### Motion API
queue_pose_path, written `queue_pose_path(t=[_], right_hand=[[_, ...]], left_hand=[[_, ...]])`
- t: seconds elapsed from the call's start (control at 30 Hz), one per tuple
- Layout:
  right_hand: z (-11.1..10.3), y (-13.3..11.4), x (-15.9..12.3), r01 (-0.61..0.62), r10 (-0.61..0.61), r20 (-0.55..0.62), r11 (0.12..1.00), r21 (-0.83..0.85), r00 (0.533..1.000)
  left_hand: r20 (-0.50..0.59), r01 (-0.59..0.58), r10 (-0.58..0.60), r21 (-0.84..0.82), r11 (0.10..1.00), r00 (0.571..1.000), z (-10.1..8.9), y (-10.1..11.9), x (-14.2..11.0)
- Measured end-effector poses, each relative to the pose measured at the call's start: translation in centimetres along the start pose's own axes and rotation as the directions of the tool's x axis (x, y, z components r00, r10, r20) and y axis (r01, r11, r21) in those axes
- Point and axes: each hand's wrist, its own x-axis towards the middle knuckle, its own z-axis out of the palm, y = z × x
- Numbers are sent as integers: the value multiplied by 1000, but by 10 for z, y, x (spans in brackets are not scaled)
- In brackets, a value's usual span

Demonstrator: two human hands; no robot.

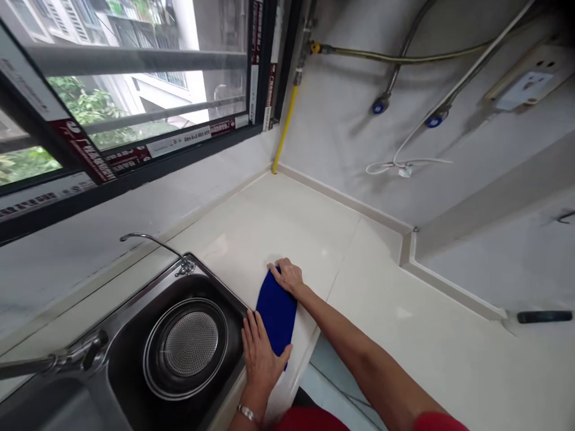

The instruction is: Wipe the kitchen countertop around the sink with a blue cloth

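A deep-blue cloth [275,311] lies long and narrow on the pale countertop, close beside the sink's right rim. My left hand [261,353] rests on its near end, fingers stretched forward along the left edge and thumb spread to the right edge. At the far end, my right hand [287,275] has its fingers bent over the cloth's tip; their undersides are hidden. A metal bracelet circles my left wrist.
The steel sink [233,299] on the left holds a round pan-like vessel [188,344] with a perforated-looking base. A thin curved tap [153,239] rises behind it, and another faucet [76,353] is at lower left. A yellow pipe [285,129] descends at the back corner.
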Motion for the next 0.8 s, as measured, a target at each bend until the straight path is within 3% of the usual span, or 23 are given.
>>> queue_pose_path(t=[0.1,0.17,0.23,0.3,0.4,0.47,0.53,0.6,0.7,0.8], right_hand=[[-2,-8,-64,154,-154,60,988,13,986],[5,-11,-111,278,-281,123,960,36,952],[14,-14,-133,386,-389,141,921,45,910],[26,-21,-123,346,-346,129,938,29,929],[40,-35,-64,158,-157,52,987,-9,986],[40,-40,-26,60,-60,0,998,-24,998],[31,-40,-10,25,-26,-22,999,-31,999],[20,-38,-26,76,-76,-4,997,-29,997],[12,-33,-85,257,-256,76,966,-3,964],[17,-29,-127,401,-397,138,916,-3,907]], left_hand=[[-95,75,-72,23,997,993,5,-10,-15],[-60,42,-40,32,999,997,10,-13,-21],[32,-39,38,29,999,999,13,-13,-22],[77,-72,69,45,996,995,13,-10,-18],[28,-45,42,109,993,999,10,-2,-10],[-13,-38,39,119,992,999,9,2,-7],[-25,-43,44,64,997,999,9,3,-6],[-28,28,-29,-44,999,999,9,2,-6],[35,205,-202,-170,964,979,10,0,-6],[172,176,-150,-150,973,974,7,0,-4]])
